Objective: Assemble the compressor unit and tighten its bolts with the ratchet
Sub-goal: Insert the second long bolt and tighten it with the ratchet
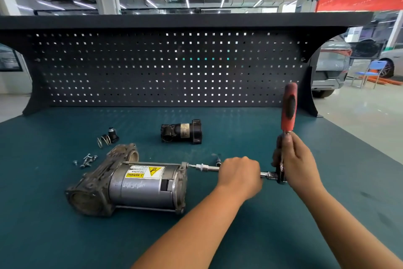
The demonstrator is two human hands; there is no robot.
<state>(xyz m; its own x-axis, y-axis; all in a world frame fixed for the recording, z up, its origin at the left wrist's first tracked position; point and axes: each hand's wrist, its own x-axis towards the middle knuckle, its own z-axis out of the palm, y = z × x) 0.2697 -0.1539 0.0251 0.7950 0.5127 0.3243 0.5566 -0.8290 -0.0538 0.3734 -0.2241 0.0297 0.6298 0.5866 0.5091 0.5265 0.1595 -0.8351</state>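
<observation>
The grey compressor unit (135,183) lies on its side on the green bench mat, with a yellow warning label facing up. A ratchet (289,107) with a red and black handle stands upright to its right. Its chrome extension bar (207,168) runs horizontally into a bolt on the compressor's right end flange. My left hand (239,178) is closed around the middle of the extension bar. My right hand (294,159) grips the ratchet near its head, below the red grip.
A black cylindrical part (182,131) lies behind the compressor. At the left are a spring (103,140), a small black fitting (113,134) and several loose bolts (87,159). A small dark piece (218,161) sits by the extension. A black pegboard (170,68) closes off the back.
</observation>
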